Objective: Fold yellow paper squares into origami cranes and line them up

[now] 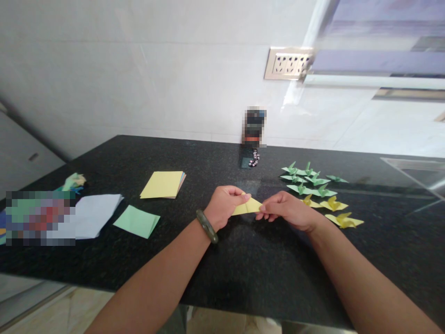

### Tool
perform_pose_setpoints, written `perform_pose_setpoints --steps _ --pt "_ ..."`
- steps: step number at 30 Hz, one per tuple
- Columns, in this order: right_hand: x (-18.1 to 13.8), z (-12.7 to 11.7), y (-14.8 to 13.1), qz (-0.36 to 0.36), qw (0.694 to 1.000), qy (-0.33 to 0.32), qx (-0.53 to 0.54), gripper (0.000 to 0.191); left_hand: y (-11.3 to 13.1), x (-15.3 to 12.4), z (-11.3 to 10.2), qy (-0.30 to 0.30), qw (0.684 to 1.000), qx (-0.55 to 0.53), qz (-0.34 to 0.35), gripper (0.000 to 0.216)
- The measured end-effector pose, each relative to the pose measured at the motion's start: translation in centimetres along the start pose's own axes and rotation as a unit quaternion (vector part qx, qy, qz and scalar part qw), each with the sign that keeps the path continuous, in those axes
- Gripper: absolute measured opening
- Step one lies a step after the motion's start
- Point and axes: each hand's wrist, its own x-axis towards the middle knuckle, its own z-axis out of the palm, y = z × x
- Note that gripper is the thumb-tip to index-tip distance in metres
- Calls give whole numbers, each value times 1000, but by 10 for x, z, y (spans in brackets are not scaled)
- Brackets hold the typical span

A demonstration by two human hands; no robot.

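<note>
L hand [224, 204]: thumb + fingertips pinched tight on left end of yellow folded paper [247, 206].
Its spot: mid-frame, between both hands, just above black counter [243, 273].
R hand [290, 211]: pinched on the right tip.
Risk: prob. edges drift off-line if either pinch slips; a hard pull could tear the thin tip.
Left side: white sheets [97, 213], green sheet [136, 221], coloured stack [162, 184], all well apart from the hands.
Right side: yellow cranes [333, 211] just beside R wrist, green cranes [308, 181] behind them; a wrist sweep could crush them.
In the way: nothing between hands.
</note>
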Motion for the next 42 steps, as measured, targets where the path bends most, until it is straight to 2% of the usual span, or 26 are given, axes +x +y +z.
perform_pose_setpoints --steps 5,10,14,18,25,31,35,38,42 --pt "-4 -7 0 -2 999 -33 -3 29 -3 3 -3 -34 996 -65 -58 18" --pt "-3 -7 0 -22 996 9 84 47 -4 4 -4 -24 989 -120 -83 18" --pt "-3 -2 -2 -44 995 20 86 28 -2 5 -4 -7 986 -145 -82 17" --pt "-1 4 -2 -55 993 48 93 19 -1 5 -3 -7 986 -142 -87 16" --pt "2 10 0 -58 989 96 96 21 -1 3 -2 -15 986 -144 -86 17" --pt "3 12 -2 -65 986 123 94 24 -1 3 -4 -54 980 -163 -96 12" --pt "2 13 -3 -76 985 141 58 26 0 3 -4 -81 981 -153 -87 18" --pt "3 14 -2 -93 984 150 -13 27 0 3 -2 -83 982 -138 -102 25" --pt "5 17 2 -132 971 171 -104 21 0 1 1 -70 986 -104 -110 17"
